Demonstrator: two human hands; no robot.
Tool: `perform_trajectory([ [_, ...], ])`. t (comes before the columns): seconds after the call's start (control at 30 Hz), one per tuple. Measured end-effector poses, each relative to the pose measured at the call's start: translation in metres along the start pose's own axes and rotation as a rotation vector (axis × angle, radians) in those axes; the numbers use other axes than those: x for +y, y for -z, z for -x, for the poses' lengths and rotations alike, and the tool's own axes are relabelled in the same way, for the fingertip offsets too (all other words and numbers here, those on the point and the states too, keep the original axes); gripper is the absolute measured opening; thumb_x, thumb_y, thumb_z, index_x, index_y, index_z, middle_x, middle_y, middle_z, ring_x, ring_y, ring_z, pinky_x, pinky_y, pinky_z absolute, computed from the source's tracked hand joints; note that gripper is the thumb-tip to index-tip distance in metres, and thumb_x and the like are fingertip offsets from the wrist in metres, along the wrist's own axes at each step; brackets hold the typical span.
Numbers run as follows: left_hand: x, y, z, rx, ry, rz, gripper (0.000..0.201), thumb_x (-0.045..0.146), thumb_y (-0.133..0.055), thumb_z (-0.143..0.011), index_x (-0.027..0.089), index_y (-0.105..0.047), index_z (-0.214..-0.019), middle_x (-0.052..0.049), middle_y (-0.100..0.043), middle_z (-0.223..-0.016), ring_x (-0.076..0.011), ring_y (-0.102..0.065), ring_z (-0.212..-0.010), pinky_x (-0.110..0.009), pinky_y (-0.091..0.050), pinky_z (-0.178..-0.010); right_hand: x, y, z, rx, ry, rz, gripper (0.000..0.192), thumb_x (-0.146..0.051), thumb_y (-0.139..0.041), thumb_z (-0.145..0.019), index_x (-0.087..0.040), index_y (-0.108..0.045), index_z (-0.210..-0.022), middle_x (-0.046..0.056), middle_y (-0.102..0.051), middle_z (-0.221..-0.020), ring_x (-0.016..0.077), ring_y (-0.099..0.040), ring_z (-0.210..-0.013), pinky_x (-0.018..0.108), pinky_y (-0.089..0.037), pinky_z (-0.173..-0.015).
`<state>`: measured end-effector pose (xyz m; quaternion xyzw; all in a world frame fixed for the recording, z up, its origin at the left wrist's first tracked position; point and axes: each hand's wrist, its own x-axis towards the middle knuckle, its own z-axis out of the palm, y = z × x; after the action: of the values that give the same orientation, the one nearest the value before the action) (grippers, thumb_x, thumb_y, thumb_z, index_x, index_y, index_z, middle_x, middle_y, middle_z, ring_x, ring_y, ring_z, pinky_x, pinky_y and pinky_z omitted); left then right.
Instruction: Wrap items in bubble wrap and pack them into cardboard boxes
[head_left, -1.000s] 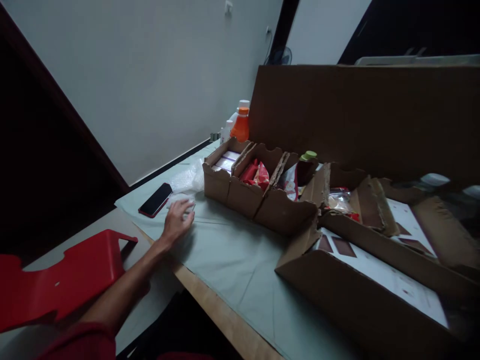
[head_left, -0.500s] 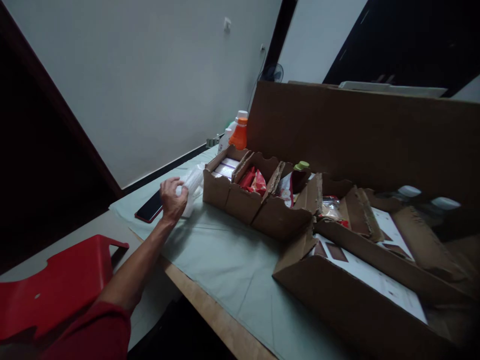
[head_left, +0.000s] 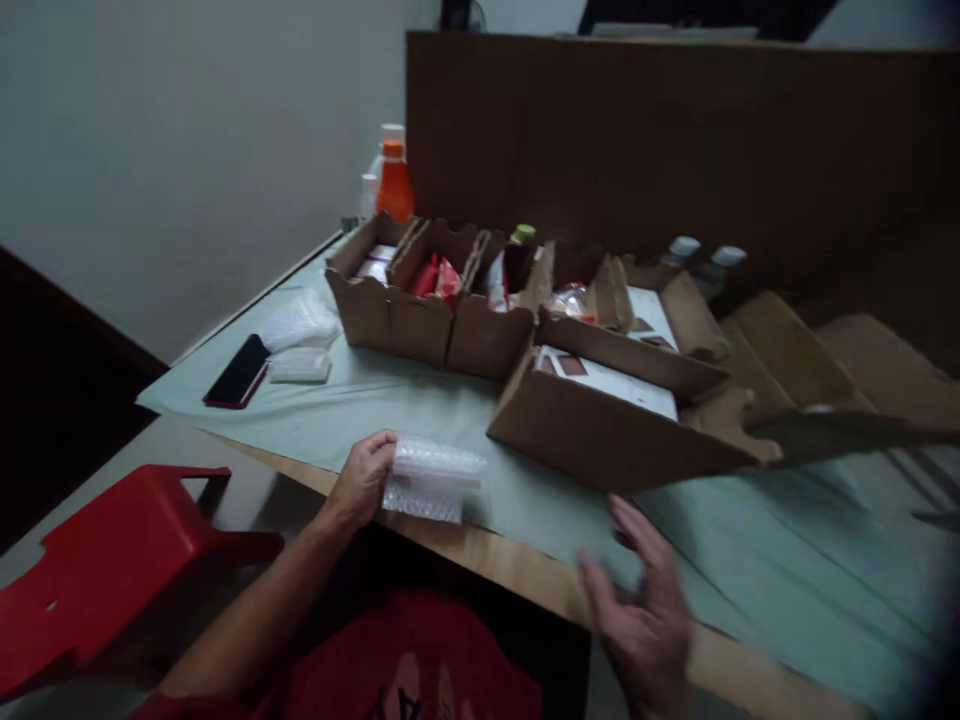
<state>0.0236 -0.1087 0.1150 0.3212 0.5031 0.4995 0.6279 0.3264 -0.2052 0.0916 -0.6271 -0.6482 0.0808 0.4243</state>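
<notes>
My left hand [head_left: 365, 478] is closed on the left end of a folded sheet of bubble wrap [head_left: 435, 478], held above the front edge of the table. To the right, my right hand [head_left: 643, 600] hangs over the table edge with thumb and fingers apart and nothing between them. More clear wrap [head_left: 300, 320] lies at the table's left, with a small flat stack of clear wrap [head_left: 299, 366] just in front. A dark phone with a red edge [head_left: 238, 373] lies beside these.
Cardboard boxes [head_left: 420, 328] holding packets stand in a row at the back. A longer cardboard box [head_left: 600, 435] with a white package is nearer me. Behind are an orange bottle [head_left: 394, 185] and a tall cardboard panel [head_left: 637, 140]. A red stool [head_left: 127, 560] stands left.
My left hand has come back from beside the phone towards me, bringing bubble wrap with it. My right hand has entered the view. The camera has turned right and downward.
</notes>
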Motion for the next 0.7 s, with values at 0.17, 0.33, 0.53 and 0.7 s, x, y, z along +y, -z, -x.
perform_trajectory([
  [0.17,-0.016,-0.039,0.006,-0.221,0.097,-0.093,0.033,0.044,-0.078,-0.066,0.016,-0.061,-0.067,0.005,-0.054,-0.058,-0.0082,-0.046,-0.05,-0.02,-0.036,-0.05,-0.043,-0.032,-0.019,-0.259,0.144,-0.078,0.046,-0.033,-0.066,-0.089,-0.026,-0.059,-0.134,0.012,-0.065,-0.134,0.0315,-0.063,-0.122,0.051,-0.049,-0.105],
  [0.33,-0.031,-0.047,0.015,-0.32,0.093,-0.05,0.05,0.059,-0.075,-0.071,0.015,-0.069,-0.094,-0.002,-0.066,-0.08,-0.0146,-0.059,-0.07,-0.024,-0.047,-0.065,-0.026,-0.054,-0.021,-0.179,-0.293,-0.34,0.05,-0.041,-0.06,-0.092,-0.018,-0.056,-0.136,0.009,-0.075,-0.104,0.0214,-0.072,-0.089,0.034,-0.058,-0.081],
  [0.53,-0.043,-0.045,0.02,-0.149,0.119,-0.225,0.036,0.048,-0.078,-0.063,0.016,-0.064,-0.071,0.002,-0.058,-0.063,-0.0116,-0.049,-0.059,-0.022,-0.039,-0.057,0.008,-0.024,-0.006,-0.053,-0.431,-0.212,0.053,-0.046,-0.058,-0.091,-0.013,-0.057,-0.133,0.011,-0.075,-0.099,0.0201,-0.07,-0.08,0.032,-0.058,-0.07],
  [0.7,-0.037,-0.048,0.022,-0.213,0.118,-0.254,0.033,0.044,-0.073,-0.066,0.015,-0.069,-0.081,0.001,-0.062,-0.07,-0.0138,-0.052,-0.063,-0.024,-0.04,-0.06,-0.024,0.007,-0.003,0.041,-0.085,0.015,0.023,-0.029,-0.053,-0.097,-0.022,-0.07,-0.111,0.01,-0.074,-0.109,0.0237,-0.068,-0.1,0.04,-0.055,-0.091],
])
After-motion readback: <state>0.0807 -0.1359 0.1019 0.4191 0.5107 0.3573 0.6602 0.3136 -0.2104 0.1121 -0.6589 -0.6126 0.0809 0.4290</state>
